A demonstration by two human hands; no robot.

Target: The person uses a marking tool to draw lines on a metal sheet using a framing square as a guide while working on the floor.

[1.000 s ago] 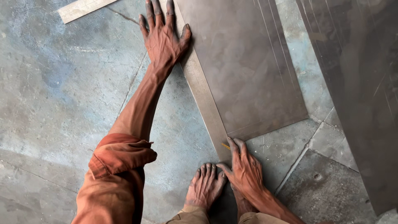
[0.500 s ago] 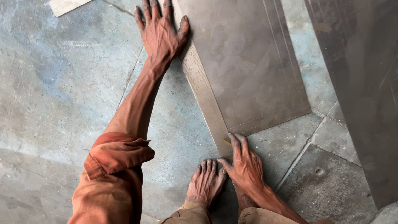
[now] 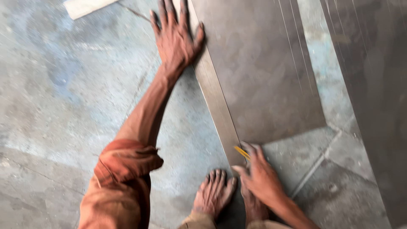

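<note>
Head view looks straight down at a grey concrete floor (image 3: 63,106). A large dark sheet (image 3: 258,72) lies flat on it, with a long flat metal strip (image 3: 218,108) laid along the sheet's left edge. The left hand (image 3: 174,40), arm stretched out from a rolled-up orange sleeve (image 3: 123,169), presses palm-down on the far part of the strip, fingers (image 3: 163,10) spread apart and flat, thumb out over the sheet. The right hand (image 3: 260,176) sits at the near corner of the sheet, its fingers closed together on a thin yellow pencil (image 3: 241,152) whose tip meets the near end of the strip. A bare foot (image 3: 214,193) rests on the floor just beside the right hand. A pale plank end (image 3: 87,6) lies at the top left, and another dark sheet (image 3: 377,85) lies to the right.
</note>
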